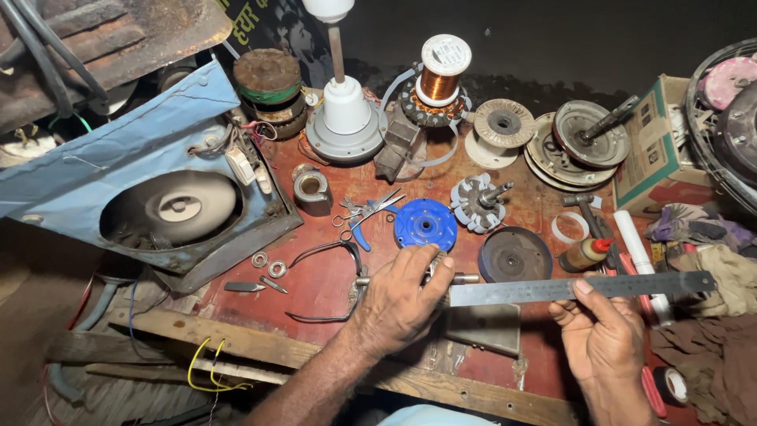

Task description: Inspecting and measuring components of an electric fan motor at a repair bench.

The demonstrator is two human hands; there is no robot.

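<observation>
A long steel ruler [583, 287] is pinched near its middle by the right hand [601, 338], low in the frame. It lies flat, left to right. Its left end is pressed down beside a metal rod [461, 278] by the closed left hand [400, 304]. The ruler could slip and knock the glue bottle [585, 254] just beyond.
</observation>
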